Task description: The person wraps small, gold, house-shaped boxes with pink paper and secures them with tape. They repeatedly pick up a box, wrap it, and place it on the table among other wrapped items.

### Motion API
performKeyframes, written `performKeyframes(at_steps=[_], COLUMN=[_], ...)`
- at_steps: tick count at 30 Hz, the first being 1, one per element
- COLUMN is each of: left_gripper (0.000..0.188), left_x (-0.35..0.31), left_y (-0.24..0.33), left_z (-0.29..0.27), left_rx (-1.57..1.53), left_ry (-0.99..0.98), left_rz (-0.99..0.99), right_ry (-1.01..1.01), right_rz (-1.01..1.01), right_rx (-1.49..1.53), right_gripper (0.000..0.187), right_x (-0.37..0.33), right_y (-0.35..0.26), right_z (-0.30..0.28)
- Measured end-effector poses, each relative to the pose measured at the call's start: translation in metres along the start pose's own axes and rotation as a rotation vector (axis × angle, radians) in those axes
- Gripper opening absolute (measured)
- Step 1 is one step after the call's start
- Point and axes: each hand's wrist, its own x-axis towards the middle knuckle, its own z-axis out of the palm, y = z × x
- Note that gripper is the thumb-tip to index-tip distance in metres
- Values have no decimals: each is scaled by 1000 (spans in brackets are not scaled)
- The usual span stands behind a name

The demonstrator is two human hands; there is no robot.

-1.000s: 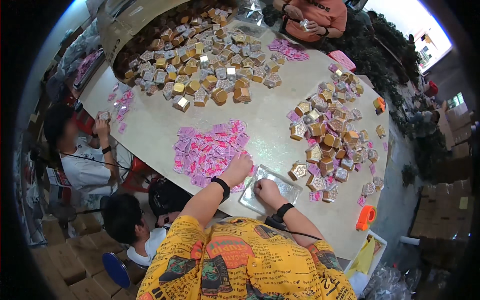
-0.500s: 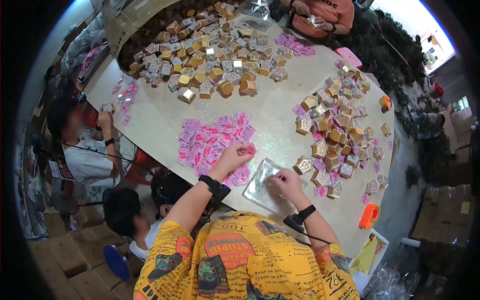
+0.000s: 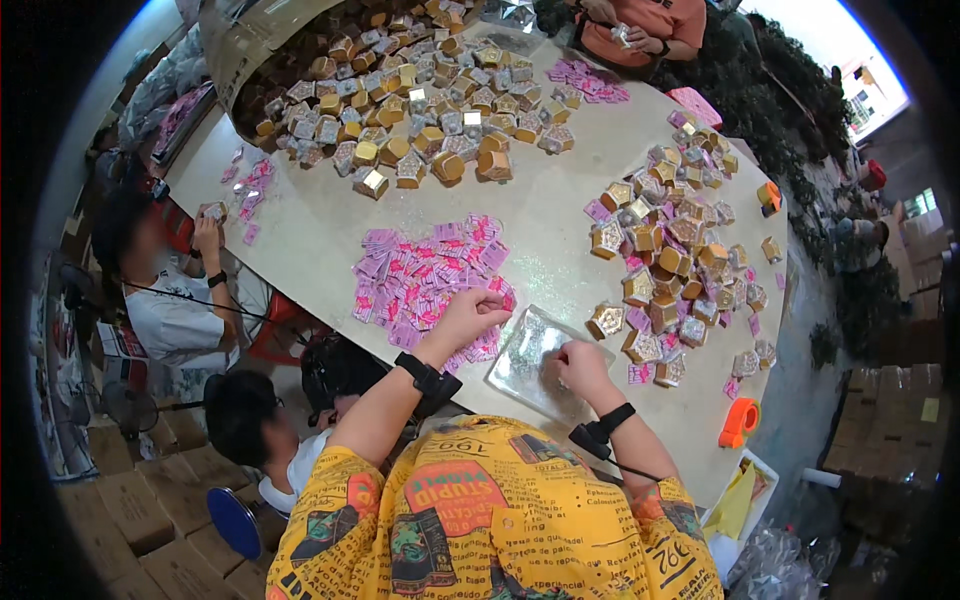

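A loose heap of small pink printed slips [image 3: 420, 275] lies on the table in front of me. My left hand [image 3: 470, 320] is over the heap's right edge, its thumb and fingers pinched on a pink slip [image 3: 508, 296]. Beside it lies a flat, clear, shiny square pad or packet [image 3: 522, 365]; its exact kind is unclear. My right hand [image 3: 583, 370] is closed above the pad's right part, fingers curled inward. Whatever those fingers hold, if anything, is hidden.
Gold-and-silver faceted boxes [image 3: 660, 265] are piled with pink slips on the right. A bigger pile of boxes [image 3: 420, 110] spreads across the far side. Orange tape dispensers [image 3: 739, 423] sit at the right edge. Co-workers [image 3: 175, 290] are at the left and far side.
My right hand has shifted slightly right and its fingers have curled in more. The left hand stays pinched at the heap's edge, moved only a little.
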Motion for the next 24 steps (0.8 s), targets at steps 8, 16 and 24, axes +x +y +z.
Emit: performKeyframes(at_steps=[8, 16, 24], left_gripper=[35, 35, 37], left_x=[-5, -11, -16], left_y=[7, 18, 10], left_z=[3, 3, 12], left_rx=[-14, -4, -71], left_ry=[-56, -174, -232], left_rz=[-50, -58, 5], right_ry=[-260, -244, -64], right_rz=[322, 342, 221], right_rx=[579, 788, 733], right_gripper=[17, 18, 15], right_x=[6, 4, 23], right_y=[19, 2, -12], right_z=[-5, -33, -23])
